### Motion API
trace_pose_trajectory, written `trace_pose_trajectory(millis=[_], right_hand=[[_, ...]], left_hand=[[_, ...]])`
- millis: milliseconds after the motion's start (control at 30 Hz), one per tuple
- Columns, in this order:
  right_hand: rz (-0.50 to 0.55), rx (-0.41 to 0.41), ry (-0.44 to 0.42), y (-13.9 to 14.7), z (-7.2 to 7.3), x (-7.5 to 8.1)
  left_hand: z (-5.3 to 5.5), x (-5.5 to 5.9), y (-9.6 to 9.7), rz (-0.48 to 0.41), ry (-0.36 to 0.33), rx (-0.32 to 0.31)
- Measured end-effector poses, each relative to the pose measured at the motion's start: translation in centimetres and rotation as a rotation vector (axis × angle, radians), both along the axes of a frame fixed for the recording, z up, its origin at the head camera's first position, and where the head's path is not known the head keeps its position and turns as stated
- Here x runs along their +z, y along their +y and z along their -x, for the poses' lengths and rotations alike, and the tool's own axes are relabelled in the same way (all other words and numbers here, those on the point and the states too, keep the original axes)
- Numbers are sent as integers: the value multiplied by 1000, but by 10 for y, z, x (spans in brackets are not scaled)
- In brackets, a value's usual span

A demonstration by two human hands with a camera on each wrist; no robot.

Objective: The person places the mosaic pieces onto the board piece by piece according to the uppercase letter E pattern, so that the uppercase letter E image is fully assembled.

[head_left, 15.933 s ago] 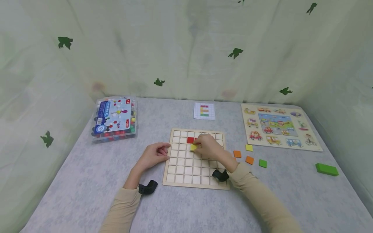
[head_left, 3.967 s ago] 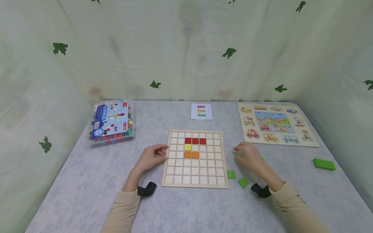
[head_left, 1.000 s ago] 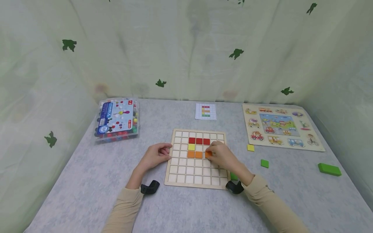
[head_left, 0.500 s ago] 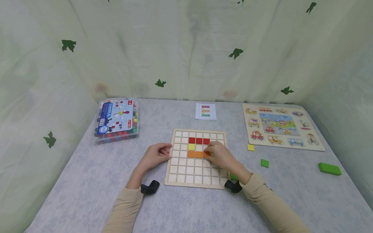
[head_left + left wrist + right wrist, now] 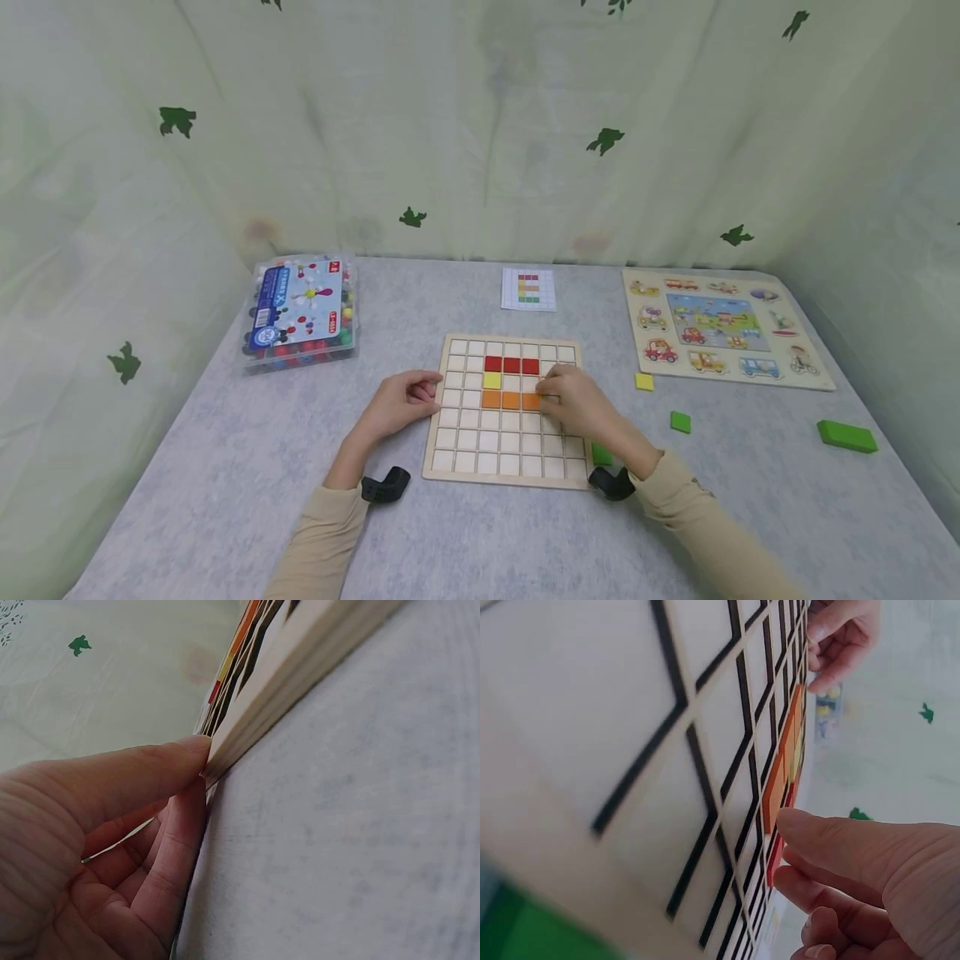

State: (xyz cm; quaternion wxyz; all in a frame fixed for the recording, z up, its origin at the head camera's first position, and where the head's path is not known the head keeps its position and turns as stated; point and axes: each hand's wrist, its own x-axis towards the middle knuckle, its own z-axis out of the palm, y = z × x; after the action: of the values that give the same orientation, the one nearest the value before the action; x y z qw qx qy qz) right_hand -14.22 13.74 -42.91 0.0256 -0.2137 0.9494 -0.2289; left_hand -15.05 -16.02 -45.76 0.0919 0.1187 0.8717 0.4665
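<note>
On the counter (image 5: 480,542), a green tile (image 5: 602,455) lies just beside the gridded board (image 5: 488,440) at four o'clock. The left hand (image 5: 393,406) is unclenched, thumb and forefinger resting against the board's edge at nine. The right hand (image 5: 581,404), over the three o'clock side, has let go, digits apart beside a row of orange tiles (image 5: 511,401); whether its thumb touches the end one, I cannot tell. Beyond come a yellow tile (image 5: 491,381), then red tiles (image 5: 512,365). Farther: a puzzle (image 5: 750,371) at two, a plastic box (image 5: 302,308) at ten, a pattern card (image 5: 528,289) near twelve.
</note>
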Motion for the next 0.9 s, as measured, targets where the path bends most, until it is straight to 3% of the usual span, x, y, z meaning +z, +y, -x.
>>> trace_pose_trajectory(millis=[200, 500, 900], right_hand=[[-33, -65, -8, 26, 1, 0], [-72, -132, 123, 81, 2, -8], [-89, -247, 114, 123, 2, -9]], left_hand=[[0, 0, 0, 3, -1, 2], [-1, 3, 2, 1, -11, 1], [0, 0, 1, 13, -6, 4]])
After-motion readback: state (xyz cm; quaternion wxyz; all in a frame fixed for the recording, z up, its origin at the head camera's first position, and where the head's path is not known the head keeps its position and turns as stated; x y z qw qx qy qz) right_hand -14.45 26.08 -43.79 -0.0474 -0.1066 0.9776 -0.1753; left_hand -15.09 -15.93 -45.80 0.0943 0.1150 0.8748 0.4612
